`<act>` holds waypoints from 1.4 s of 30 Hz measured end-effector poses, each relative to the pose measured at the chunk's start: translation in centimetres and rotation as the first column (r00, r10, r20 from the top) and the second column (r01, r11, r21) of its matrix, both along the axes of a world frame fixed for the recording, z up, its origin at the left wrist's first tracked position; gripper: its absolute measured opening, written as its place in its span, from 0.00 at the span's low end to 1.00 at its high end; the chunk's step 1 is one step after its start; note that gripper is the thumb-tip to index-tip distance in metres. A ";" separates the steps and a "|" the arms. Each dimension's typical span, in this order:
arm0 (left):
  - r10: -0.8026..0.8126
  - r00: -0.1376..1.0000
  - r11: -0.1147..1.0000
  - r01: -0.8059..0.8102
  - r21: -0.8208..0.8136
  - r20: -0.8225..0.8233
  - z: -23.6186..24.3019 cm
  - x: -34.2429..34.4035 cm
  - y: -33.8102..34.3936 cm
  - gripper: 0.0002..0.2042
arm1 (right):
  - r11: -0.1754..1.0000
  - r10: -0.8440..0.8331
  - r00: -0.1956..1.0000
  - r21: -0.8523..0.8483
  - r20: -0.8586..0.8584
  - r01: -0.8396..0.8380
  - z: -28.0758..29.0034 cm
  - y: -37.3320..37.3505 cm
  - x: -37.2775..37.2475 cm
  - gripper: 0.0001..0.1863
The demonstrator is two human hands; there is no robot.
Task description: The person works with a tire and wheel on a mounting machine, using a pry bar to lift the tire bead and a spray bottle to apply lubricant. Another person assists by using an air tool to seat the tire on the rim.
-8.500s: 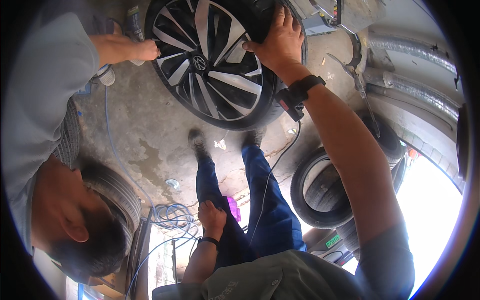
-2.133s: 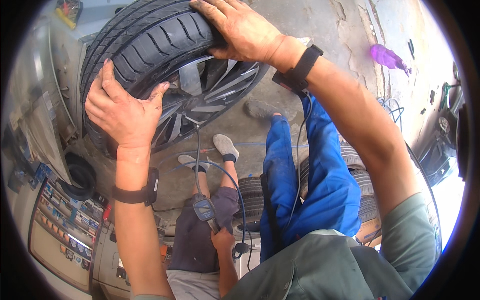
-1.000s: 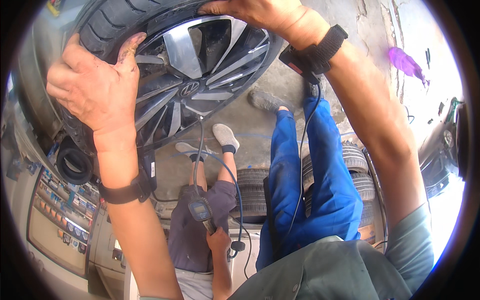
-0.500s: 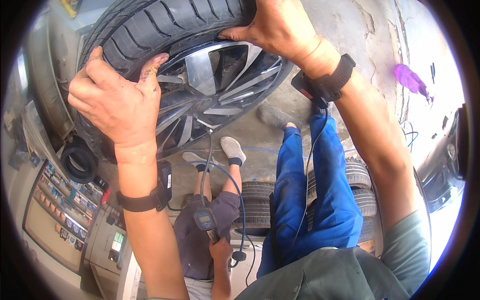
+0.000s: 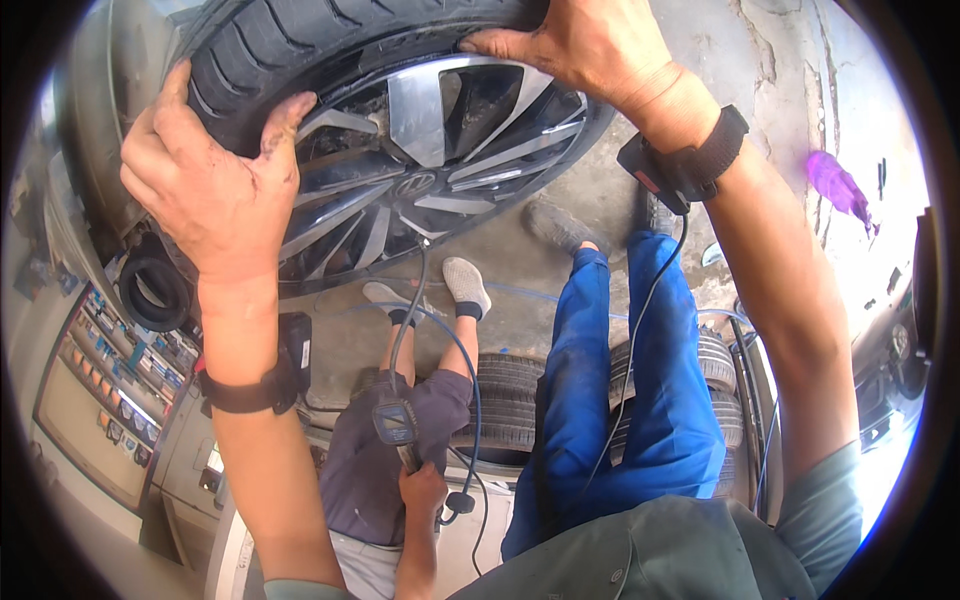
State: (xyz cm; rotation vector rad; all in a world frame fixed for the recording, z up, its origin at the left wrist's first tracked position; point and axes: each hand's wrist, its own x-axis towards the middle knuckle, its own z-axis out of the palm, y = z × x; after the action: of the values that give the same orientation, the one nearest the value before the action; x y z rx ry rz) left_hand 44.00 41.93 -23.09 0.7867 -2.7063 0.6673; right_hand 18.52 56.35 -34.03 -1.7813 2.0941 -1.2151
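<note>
Flr (image 5: 510,330) partly hidden; tyre (image 5: 320,50) & R hand (image 5: 592,48) cropped @ top.

Left grip (image 5: 215,180), earlier lowered, now on tire (image 5: 330,40); gauge hose (image 5: 421,285) now running to wheel rim (image 5: 415,115).

Arms (image 5: 265,480) outstretched, left hand (image 5: 212,175) gripping, thumb (image 5: 285,125) apart from bent fingers (image 5: 172,100), right hand (image 5: 600,50) gripping, thumb extended
</note>
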 end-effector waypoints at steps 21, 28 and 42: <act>-0.062 0.998 0.989 0.064 -0.135 0.020 -1.8 1.0 -1.3 0.38 | 0.991 -0.100 0.991 -0.100 -0.093 0.090 -2.4 -1.3 1.2 0.39; -0.021 0.999 0.994 0.024 -0.108 0.025 -0.1 0.6 -0.7 0.39 | 0.995 -0.102 0.994 0.009 -0.039 0.103 0.9 -1.0 1.8 0.41; 0.034 0.999 0.970 -0.035 0.242 0.012 1.5 2.2 -0.3 0.55 | 0.991 -0.122 0.991 0.057 -0.051 0.125 2.4 -1.0 3.9 0.60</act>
State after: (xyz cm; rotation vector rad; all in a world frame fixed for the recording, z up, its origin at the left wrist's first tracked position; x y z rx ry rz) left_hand 46.23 41.62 -21.56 0.8898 -2.8221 0.3494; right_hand 22.45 55.37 -31.65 -1.6939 2.2731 -1.1359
